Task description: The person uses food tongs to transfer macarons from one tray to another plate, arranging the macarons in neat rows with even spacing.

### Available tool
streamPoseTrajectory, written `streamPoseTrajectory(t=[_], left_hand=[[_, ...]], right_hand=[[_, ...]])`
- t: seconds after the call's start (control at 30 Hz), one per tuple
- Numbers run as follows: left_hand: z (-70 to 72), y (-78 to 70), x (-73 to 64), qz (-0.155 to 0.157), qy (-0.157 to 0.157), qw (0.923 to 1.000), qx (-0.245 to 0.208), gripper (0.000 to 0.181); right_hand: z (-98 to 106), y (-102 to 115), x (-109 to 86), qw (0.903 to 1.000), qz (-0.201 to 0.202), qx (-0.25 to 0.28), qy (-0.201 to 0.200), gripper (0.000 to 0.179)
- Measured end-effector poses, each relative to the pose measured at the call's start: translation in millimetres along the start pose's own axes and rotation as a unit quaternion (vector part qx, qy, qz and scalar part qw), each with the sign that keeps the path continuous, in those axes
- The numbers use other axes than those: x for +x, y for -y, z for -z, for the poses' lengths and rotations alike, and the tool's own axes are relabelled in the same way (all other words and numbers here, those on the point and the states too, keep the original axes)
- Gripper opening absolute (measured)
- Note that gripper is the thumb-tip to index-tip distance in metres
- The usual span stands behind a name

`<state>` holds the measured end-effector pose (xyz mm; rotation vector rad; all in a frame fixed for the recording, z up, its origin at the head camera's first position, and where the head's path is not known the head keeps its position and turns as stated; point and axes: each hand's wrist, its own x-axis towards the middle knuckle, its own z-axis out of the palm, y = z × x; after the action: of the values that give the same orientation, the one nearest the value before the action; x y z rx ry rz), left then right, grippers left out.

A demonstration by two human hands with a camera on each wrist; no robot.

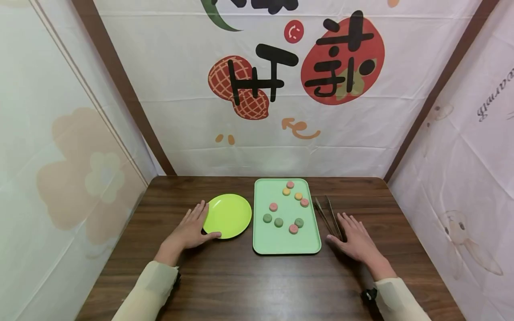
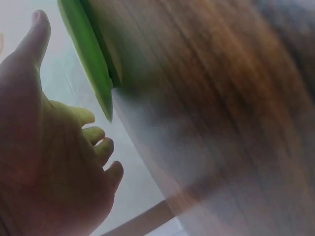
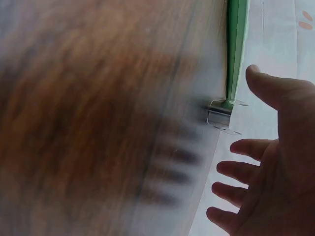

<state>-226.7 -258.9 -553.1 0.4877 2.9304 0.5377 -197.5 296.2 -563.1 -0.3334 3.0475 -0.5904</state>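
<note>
My left hand [image 1: 192,228] is spread at the left rim of a lime-green round plate [image 1: 229,216], fingers straight and thumb over its lower edge in the head view. In the left wrist view the hand [image 2: 59,162] hovers beside the plate's rim [image 2: 91,54]. My right hand [image 1: 355,238], fingers extended, is beside metal tongs [image 1: 331,218] lying on the table. The right wrist view shows the tongs' bent end [image 3: 220,114] off the tips of the hand [image 3: 266,167]. Between the hands, a mint-green tray [image 1: 265,240] carries several pink, yellow and green macarons [image 1: 279,222].
The dark wooden table [image 1: 257,285] meets a printed white cloth wall [image 1: 180,133] at the back. More cloth walls stand at left and right. Each wrist wears a dark band, and the sleeves [image 1: 146,292] are pale.
</note>
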Motion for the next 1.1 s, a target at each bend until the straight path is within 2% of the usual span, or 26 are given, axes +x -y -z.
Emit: streamPoseTrajectory(t=[0.4, 0.7, 0.87, 1.1], left_hand=[[-3.1, 2.3, 11.2, 0.001, 0.032, 0.9994, -0.013, 0.124], [-2.7, -0.1, 12.2, -0.008, 0.039, 0.9992, -0.010, 0.121], [-2.0, -1.9, 9.9, -0.011, 0.037, 0.9988, -0.031, 0.122], [-7.0, 3.0, 10.8, -0.027, 0.029, 0.9982, -0.045, 0.129]], right_hand=[[-5, -1, 6.9, 0.9997, -0.018, -0.013, 0.011, 0.082], [-4, 3, 7.0, 0.9994, -0.025, -0.023, 0.009, 0.075], [-4, 6, 7.4, 0.9992, -0.022, -0.033, 0.001, 0.071], [-4, 6, 8.2, 0.9990, -0.027, -0.034, -0.011, 0.065]])
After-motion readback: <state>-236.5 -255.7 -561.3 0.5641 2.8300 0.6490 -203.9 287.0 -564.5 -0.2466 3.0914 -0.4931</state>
